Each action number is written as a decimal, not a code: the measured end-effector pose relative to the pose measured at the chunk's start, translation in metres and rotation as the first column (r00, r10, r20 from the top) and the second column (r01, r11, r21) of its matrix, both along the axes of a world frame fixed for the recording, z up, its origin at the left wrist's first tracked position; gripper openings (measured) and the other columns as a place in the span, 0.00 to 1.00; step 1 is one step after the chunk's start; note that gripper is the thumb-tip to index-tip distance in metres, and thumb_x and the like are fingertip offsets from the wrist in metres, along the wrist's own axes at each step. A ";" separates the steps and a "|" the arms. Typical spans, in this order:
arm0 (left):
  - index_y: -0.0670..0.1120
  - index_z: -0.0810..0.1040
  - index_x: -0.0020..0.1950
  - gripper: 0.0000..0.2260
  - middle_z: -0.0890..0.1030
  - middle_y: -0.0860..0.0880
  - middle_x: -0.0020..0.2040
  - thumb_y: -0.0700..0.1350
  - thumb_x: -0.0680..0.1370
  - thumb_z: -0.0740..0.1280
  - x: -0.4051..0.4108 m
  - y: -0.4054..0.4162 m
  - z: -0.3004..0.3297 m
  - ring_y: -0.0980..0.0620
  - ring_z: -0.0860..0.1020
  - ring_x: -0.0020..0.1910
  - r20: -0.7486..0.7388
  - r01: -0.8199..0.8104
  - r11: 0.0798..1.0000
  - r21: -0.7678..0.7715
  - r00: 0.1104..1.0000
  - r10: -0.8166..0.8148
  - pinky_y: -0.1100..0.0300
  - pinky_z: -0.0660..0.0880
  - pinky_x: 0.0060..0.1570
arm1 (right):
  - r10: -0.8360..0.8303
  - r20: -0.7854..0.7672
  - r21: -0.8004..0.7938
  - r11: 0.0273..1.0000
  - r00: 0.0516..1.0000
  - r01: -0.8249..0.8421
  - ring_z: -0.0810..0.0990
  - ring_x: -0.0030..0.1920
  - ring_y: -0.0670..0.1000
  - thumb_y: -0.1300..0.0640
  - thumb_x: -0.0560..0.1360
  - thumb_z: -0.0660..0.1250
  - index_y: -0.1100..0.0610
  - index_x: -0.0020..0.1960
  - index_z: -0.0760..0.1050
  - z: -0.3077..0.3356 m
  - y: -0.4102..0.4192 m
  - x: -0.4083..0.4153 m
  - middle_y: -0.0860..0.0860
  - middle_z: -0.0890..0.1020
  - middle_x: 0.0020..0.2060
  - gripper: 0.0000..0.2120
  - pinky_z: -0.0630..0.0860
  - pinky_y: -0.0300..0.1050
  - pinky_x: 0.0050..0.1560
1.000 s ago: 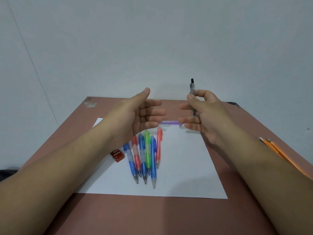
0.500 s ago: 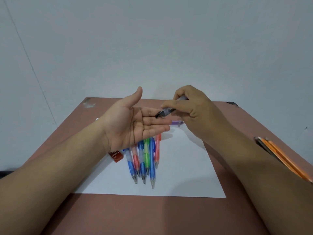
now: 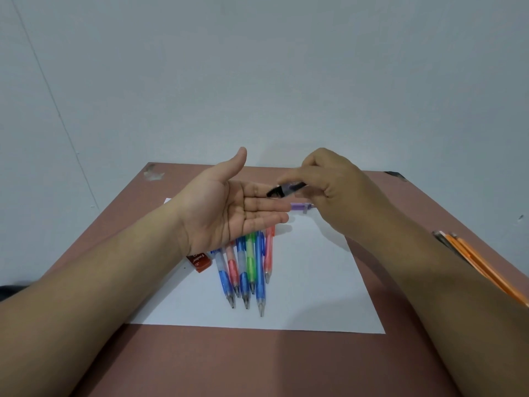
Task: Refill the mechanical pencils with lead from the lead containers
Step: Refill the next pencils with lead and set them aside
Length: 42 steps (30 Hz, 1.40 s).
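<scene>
My right hand [image 3: 337,193] pinches a small clear lead container [image 3: 286,189] with a dark cap end, tipped down toward the fingers of my left hand [image 3: 229,207]. That left hand is held palm up with straight fingers, just under the container's dark end. Below my hands, several mechanical pencils [image 3: 249,267] in blue, red and green lie side by side on a white sheet [image 3: 315,296], tips toward me. A purple pencil [image 3: 299,207] lies crosswise behind my left fingertips, mostly hidden.
A small red eraser [image 3: 199,261] sits at the sheet's left edge beside the pencils. Orange wooden pencils [image 3: 481,267] lie along the brown table's [image 3: 257,365] right edge. A pale wall stands behind the table.
My right hand tipped the lead container from upright to pointing down at my left hand. My left palm turned upward and flattened under it.
</scene>
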State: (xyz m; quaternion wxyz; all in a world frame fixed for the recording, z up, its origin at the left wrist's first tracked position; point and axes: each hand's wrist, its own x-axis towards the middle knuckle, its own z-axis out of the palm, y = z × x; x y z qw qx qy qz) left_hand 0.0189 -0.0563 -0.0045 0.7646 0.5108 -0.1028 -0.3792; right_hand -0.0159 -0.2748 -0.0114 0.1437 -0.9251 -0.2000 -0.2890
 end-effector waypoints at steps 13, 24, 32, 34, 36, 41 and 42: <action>0.32 0.71 0.69 0.39 0.81 0.33 0.61 0.68 0.79 0.56 0.000 0.000 0.001 0.36 0.82 0.60 -0.020 -0.013 1.000 0.020 1.000 0.014 0.49 0.77 0.60 | -0.040 -0.094 0.123 0.991 0.995 0.052 0.75 0.45 0.48 0.60 0.81 0.67 0.25 0.75 0.52 0.005 -0.001 -0.004 0.47 0.73 0.46 0.39 0.77 0.46 0.48; 0.32 0.71 0.70 0.41 0.80 0.32 0.62 0.69 0.79 0.56 0.002 0.000 -0.002 0.36 0.81 0.61 -0.012 0.012 1.000 0.007 1.000 -0.012 0.49 0.76 0.62 | -0.043 -0.141 0.050 0.997 0.989 0.050 0.76 0.47 0.49 0.64 0.79 0.67 0.35 0.69 0.74 0.002 -0.002 -0.001 0.46 0.74 0.48 0.27 0.78 0.51 0.51; 0.32 0.71 0.69 0.41 0.80 0.31 0.62 0.69 0.79 0.56 0.003 0.000 -0.002 0.35 0.80 0.61 -0.012 0.009 1.000 0.012 1.000 -0.009 0.48 0.75 0.63 | -0.032 -0.138 0.062 0.997 0.990 0.041 0.76 0.47 0.48 0.63 0.80 0.67 0.33 0.71 0.71 0.003 -0.001 -0.001 0.46 0.74 0.47 0.29 0.78 0.49 0.49; 0.31 0.70 0.69 0.41 0.80 0.32 0.61 0.69 0.79 0.56 0.002 0.000 -0.001 0.35 0.80 0.61 -0.015 0.006 1.000 0.018 1.000 -0.006 0.48 0.75 0.64 | -0.012 -0.153 0.121 0.992 0.988 0.031 0.76 0.46 0.47 0.60 0.81 0.66 0.24 0.74 0.53 0.005 -0.001 -0.003 0.46 0.74 0.48 0.39 0.77 0.43 0.49; 0.31 0.70 0.69 0.41 0.80 0.32 0.61 0.69 0.78 0.56 0.002 0.000 -0.001 0.35 0.81 0.61 -0.020 0.003 1.000 0.020 1.000 -0.003 0.47 0.75 0.63 | -0.022 -0.144 0.127 0.991 0.989 0.040 0.75 0.45 0.47 0.60 0.81 0.66 0.22 0.73 0.48 0.005 -0.002 -0.003 0.46 0.74 0.47 0.42 0.75 0.40 0.47; 0.32 0.70 0.69 0.41 0.80 0.32 0.61 0.69 0.78 0.56 0.002 0.000 -0.001 0.35 0.81 0.60 -0.010 0.006 1.000 0.029 1.000 -0.006 0.48 0.76 0.62 | -0.022 -0.145 0.098 0.994 0.989 0.037 0.75 0.46 0.46 0.62 0.80 0.67 0.28 0.73 0.63 0.003 -0.001 -0.001 0.44 0.74 0.47 0.34 0.77 0.44 0.49; 0.31 0.70 0.69 0.41 0.80 0.32 0.61 0.69 0.78 0.56 0.002 -0.001 -0.001 0.35 0.81 0.60 -0.013 0.005 1.000 0.029 1.000 -0.004 0.48 0.76 0.62 | -0.010 -0.153 0.139 0.990 0.988 0.032 0.75 0.45 0.46 0.60 0.80 0.67 0.23 0.73 0.54 0.004 -0.001 -0.002 0.44 0.74 0.47 0.39 0.76 0.41 0.48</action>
